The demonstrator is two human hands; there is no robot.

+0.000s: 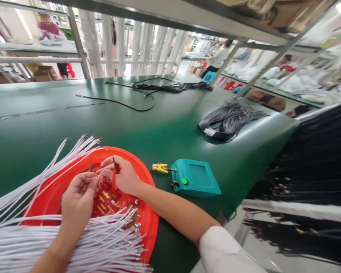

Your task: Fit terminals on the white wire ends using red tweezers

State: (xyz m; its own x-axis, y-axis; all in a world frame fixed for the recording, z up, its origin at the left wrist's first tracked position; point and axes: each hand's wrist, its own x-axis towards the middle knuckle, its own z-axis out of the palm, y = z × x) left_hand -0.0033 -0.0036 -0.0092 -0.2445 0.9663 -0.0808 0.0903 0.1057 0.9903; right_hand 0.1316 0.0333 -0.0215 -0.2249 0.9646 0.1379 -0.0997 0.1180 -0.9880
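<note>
My left hand [78,199] hovers over a round red tray [147,220] and pinches the end of a thin white wire [102,172]. My right hand [122,176] is closed round a small red-handled tool [113,179], its tip meeting that wire end. Several white wires [102,242] lie in a thick bundle across the tray's near side. Another fan of white wires [59,163] spreads over its left rim.
A teal box with a green button [194,177] and a yellow clip [160,168] sits right of the tray on the green table [159,125]. Grey cable coil [230,119] and black cables [170,87] lie farther back. Black wires [315,178] hang at right. People work beyond.
</note>
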